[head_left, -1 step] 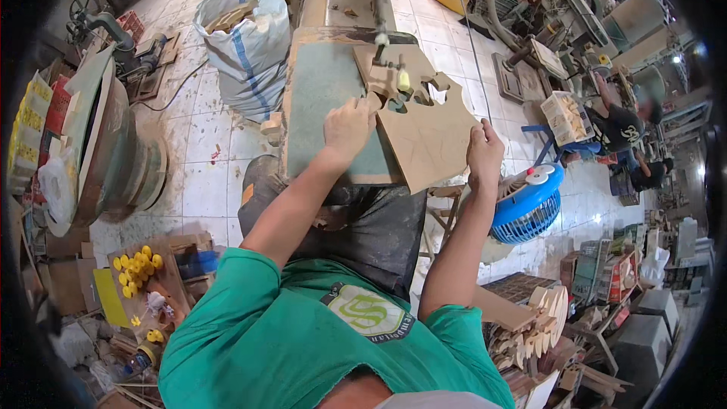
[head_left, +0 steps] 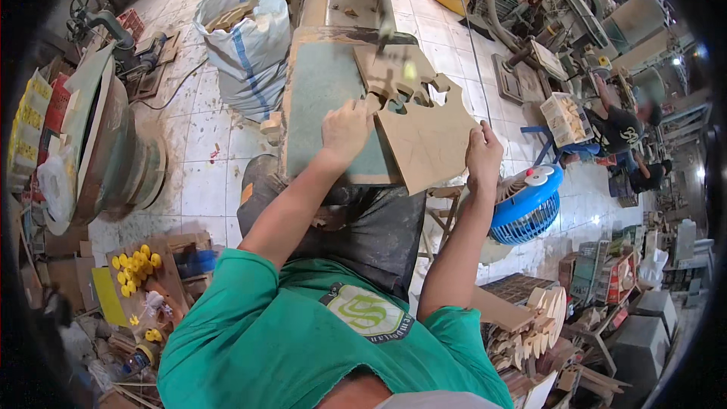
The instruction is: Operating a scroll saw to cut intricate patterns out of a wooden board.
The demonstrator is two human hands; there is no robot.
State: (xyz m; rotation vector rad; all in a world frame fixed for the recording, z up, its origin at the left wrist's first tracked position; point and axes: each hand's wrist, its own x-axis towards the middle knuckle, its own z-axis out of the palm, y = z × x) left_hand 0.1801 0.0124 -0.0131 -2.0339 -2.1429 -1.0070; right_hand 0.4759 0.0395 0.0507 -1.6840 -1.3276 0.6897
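A thin plywood panel (head_left: 428, 132) with a wavy, notched cut-out along its far edge lies flat on the green counter (head_left: 322, 106) of a band saw, its near corner hanging past the counter's front edge. The left hand (head_left: 346, 130) presses down on the panel's left edge, fingers curled over the wood just beside the cut-out. The right hand (head_left: 483, 155) grips the panel's right edge, closed on it with the thumb on top. The two hands are apart, one on each side of the panel. The saw blade (head_left: 379, 0) comes down just beyond the panel's notched edge; whether it touches the wood cannot be told.

Left of the counter stands a white sack (head_left: 250, 38) stuffed with wood offcuts. Right of the counter, on the tiled floor, sits a blue fan (head_left: 526, 208), and nearer the person a stack of cut wooden shapes (head_left: 534, 326). Further right of the counter, another person (head_left: 617, 129) in dark clothes sits low.
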